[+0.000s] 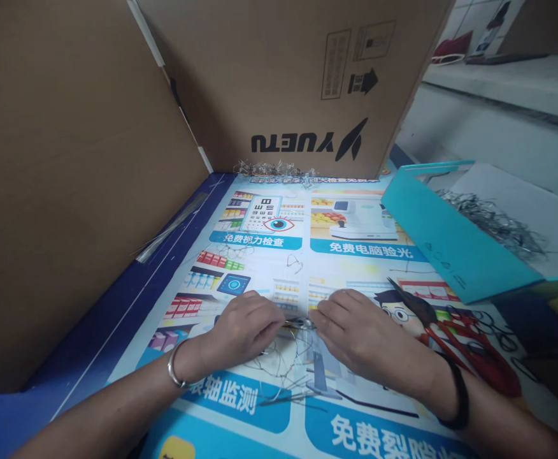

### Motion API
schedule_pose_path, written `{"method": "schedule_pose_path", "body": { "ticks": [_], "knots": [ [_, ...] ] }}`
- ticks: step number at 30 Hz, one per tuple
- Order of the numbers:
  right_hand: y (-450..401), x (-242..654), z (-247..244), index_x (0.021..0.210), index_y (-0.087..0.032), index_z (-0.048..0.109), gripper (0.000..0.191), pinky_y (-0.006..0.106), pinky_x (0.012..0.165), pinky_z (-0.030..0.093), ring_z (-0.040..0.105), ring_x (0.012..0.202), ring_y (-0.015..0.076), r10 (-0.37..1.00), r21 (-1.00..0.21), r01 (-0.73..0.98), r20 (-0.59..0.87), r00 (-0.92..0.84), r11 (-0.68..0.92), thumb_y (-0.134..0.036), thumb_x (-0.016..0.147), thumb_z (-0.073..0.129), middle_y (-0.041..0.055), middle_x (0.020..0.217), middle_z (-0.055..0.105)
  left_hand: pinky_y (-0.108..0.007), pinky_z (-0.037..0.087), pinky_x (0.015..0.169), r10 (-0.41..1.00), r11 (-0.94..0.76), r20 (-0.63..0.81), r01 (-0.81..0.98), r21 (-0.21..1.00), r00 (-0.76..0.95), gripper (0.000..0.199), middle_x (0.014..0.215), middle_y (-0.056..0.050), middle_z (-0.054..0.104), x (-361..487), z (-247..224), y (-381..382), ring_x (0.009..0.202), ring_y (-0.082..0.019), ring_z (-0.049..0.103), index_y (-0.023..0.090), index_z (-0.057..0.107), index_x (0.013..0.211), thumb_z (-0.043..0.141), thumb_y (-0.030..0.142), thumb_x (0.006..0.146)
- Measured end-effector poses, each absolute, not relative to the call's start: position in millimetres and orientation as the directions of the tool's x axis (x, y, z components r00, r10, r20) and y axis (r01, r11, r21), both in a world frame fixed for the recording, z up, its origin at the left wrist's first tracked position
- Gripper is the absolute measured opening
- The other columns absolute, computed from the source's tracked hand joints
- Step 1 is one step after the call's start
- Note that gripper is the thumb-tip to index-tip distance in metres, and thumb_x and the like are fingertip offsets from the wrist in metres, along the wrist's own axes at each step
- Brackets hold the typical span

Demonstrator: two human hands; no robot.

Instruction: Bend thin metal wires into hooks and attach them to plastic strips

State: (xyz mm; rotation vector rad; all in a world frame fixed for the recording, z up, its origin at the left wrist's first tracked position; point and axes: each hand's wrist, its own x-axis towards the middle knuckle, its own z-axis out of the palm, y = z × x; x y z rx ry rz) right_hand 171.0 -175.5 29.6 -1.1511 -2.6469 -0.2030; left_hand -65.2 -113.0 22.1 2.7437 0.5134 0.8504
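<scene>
My left hand (248, 328), with a silver bangle at the wrist, is closed in a pinch above the printed sheet. Close beside it, my right hand (348, 325) pinches too, a black band round its wrist. Between the fingertips runs a small bunch of thin wires (299, 324), gripped from both sides. My fingers partly hide it, so its exact shape is unclear. More loose thin wires (283, 366) lie tangled on the sheet under and in front of the hands. A bent piece of wire (294, 261) rests farther up.
Cardboard panels (279, 76) stand at the left and back. Wire scraps (274, 169) lie along the back panel's foot. On the right, a teal box (460, 236) holds tangled thin wires (493, 220). Red-handled scissors (484, 360) lie beyond my right forearm.
</scene>
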Motion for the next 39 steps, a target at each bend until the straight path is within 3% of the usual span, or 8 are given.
{"method": "schedule_pose_path", "body": {
  "ticks": [16,33,39],
  "knots": [
    [-173.2,172.0,32.6,0.097,-0.016,0.060,0.017,0.033,0.073,0.040,0.049,0.080,0.0179,0.695,-0.056,0.716,0.305,-0.651,0.695,-0.018,0.089,0.046,0.0056,0.081,0.060,-0.028,0.044,0.066,0.369,-0.924,0.498,0.251,0.289,0.785,0.009,0.076,-0.001,0.065,-66.3,22.0,-112.6,0.069,-0.013,0.058,0.017,0.054,0.083,0.052,0.008,0.083],
    [-178.3,167.7,29.1,0.106,-0.013,0.057,0.022,0.039,0.077,0.038,0.049,0.084,0.0214,0.684,0.124,0.737,0.297,-0.667,0.665,-0.017,0.088,0.045,0.0097,0.087,0.058,-0.027,0.042,0.062,0.401,-0.915,0.510,0.304,0.267,0.761,0.011,0.067,0.000,0.063,-64.8,22.8,-113.4,0.062,-0.012,0.055,0.017,0.054,0.077,0.050,0.007,0.081],
    [-179.4,166.4,29.8,0.107,-0.013,0.057,0.023,0.039,0.076,0.038,0.048,0.082,0.0214,0.704,0.121,0.752,0.280,-0.652,0.648,-0.016,0.088,0.045,0.0094,0.087,0.057,-0.026,0.041,0.059,0.423,-0.905,0.525,0.312,0.290,0.739,0.013,0.063,0.001,0.060,-64.0,24.0,-114.5,0.059,-0.011,0.053,0.017,0.053,0.075,0.049,0.006,0.079]
  ]
}}
